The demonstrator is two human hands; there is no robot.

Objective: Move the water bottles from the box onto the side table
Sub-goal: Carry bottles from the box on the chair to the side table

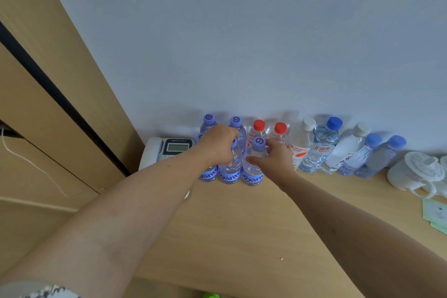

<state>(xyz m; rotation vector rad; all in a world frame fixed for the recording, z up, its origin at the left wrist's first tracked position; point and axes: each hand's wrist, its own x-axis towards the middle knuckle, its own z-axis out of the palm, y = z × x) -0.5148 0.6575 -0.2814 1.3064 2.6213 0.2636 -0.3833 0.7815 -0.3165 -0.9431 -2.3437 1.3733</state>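
Pale wooden side table [242, 225] carries both forearms. Left hand [217, 145] grips one clear purple-capped water bottle [229, 169]; right hand [273, 159] grips another [254, 167], both standing upright among the row. Step: placement. Next: release both, return to the unseen box.

At ten o'clock from where I stand sits a white desk telephone with a grey display [169, 149]. At two o'clock stands a white lidded ceramic mug [414, 173], with pale green paper cards [435, 213] near it. A thin white cable [29, 164] crosses the tan wooden cabinet panel [36, 116] at nine o'clock.
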